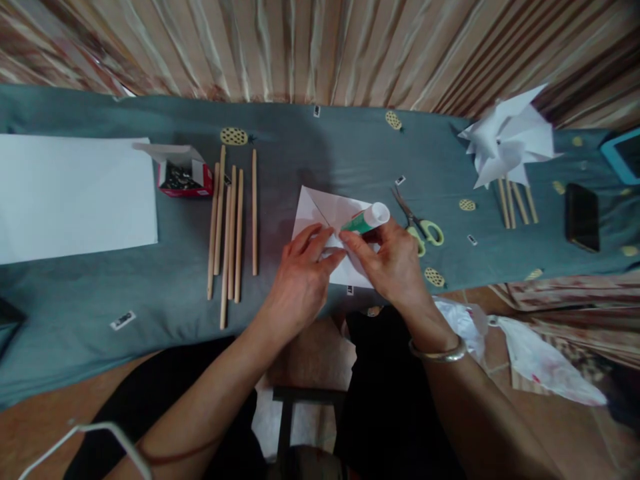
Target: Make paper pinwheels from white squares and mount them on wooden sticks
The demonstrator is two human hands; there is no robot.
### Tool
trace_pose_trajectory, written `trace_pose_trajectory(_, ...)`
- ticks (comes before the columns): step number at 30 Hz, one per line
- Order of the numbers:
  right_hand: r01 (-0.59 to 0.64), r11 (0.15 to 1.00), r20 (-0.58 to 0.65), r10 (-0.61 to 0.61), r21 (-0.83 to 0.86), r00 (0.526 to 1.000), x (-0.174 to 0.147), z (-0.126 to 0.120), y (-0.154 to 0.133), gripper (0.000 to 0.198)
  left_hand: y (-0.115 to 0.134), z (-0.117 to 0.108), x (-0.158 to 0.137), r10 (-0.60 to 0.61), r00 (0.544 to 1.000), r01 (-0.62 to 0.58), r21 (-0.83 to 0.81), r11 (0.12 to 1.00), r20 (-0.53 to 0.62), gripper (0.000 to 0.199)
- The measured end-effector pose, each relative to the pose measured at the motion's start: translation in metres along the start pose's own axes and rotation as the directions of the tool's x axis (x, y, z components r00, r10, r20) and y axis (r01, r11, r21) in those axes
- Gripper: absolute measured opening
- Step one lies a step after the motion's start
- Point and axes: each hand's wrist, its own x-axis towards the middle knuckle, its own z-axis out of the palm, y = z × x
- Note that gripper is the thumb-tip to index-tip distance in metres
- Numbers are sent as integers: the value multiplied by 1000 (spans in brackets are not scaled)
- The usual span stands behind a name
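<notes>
A square sheet of white paper (320, 207) with cut or crease lines running toward its middle lies in front of me. My left hand (305, 273) has its fingers bent onto the paper's centre, thumb and forefinger closed on a flap there. In my right hand (395, 260) is a green and white glue stick (363, 219), tilted, its white end pointing up and to the right. The glue stick's lower end is hidden by my fingers, close to the paper's middle. Just right of that hand rest scissors (423, 227) with light green handles, blades spread.
Several wooden sticks (255, 213) lie left of the paper. Beyond them are an open red box (186, 177) of small dark items and a stack of white paper (75, 200). At right are white paper pinwheels (510, 140) on sticks and a black phone (583, 217).
</notes>
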Motion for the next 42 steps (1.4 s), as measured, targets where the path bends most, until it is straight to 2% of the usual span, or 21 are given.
trace_pose_trajectory(10, 19, 999, 62, -21, 30, 998, 0, 1, -3, 29, 1, -2, 1, -18, 1000, 18, -19, 1000, 18, 40)
trace_pose_trajectory(17, 33, 999, 104, -31, -16, 994, -2, -1, -6, 26, 0, -1, 1, -14, 1000, 14, -26, 1000, 9, 40)
trace_pose_trajectory(25, 63, 998, 121, -59, -31, 991, -4, -3, -6, 26, -2, 1, -1, 4, 1000, -4, -11, 1000, -17, 43)
trace_pose_trajectory(42, 66, 995, 99, -59, -69, 993, -8, -5, -2, 29, -1, -2, -1, -12, 1000, 12, -41, 999, 14, 42)
